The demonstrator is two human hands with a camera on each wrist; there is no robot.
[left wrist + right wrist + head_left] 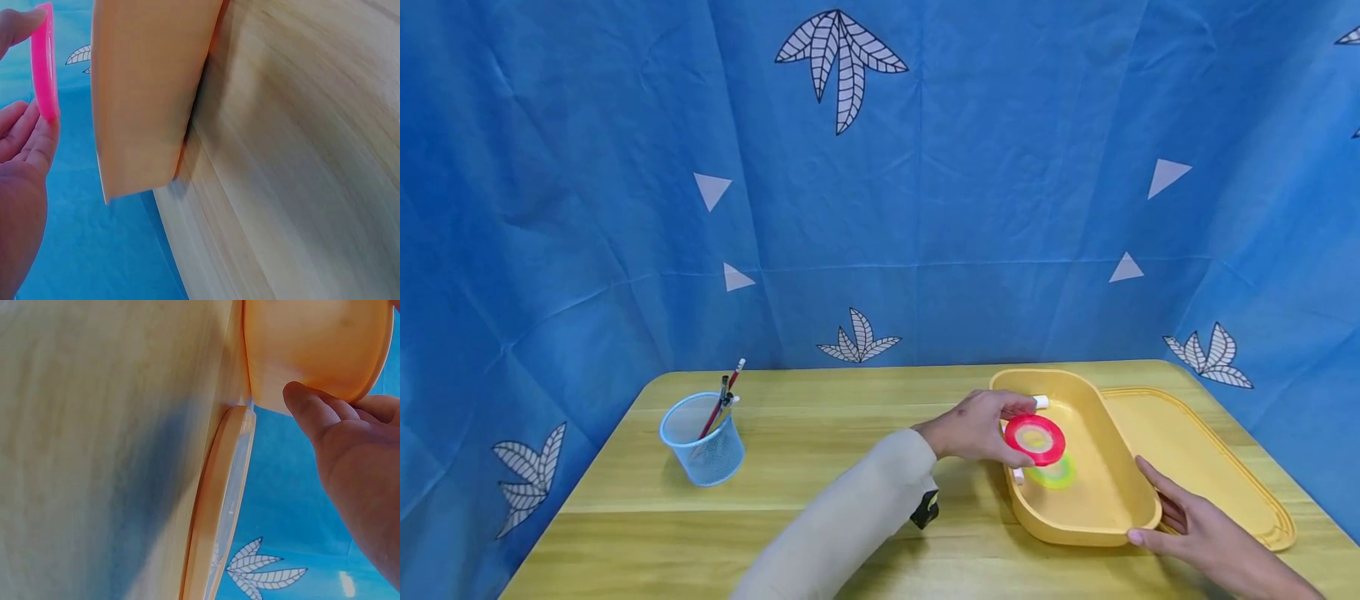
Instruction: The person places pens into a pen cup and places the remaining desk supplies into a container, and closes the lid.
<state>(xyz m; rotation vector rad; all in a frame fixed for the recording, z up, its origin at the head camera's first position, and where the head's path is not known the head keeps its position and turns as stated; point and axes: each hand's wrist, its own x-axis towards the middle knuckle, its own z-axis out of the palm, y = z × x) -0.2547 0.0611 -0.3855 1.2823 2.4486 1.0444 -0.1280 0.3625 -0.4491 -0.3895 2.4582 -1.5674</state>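
Over the yellow plastic box [1108, 500], my left hand [973, 427] pinches a pinkish-red ring [1056, 423] with a pale inner band, thumb on one side and fingers on the other. The left wrist view shows that ring [45, 69] edge-on, beside the box's outer wall [147, 94]. A yellow-green ring [1063, 479] lies on the box floor, partly hidden by the red one. Small white pieces, such as a white block [1041, 402], sit along the box's left side. My right hand [1187, 525] holds the box's near right corner, its thumb against the outer wall [300, 337].
A flat yellow lid [1210, 475] lies right of the box, partly behind it. On the left of the wooden table [820, 492] stands a light-blue mesh pen cup [711, 458] with several pens and pencils [722, 404]. A blue patterned curtain [917, 192] hangs behind.
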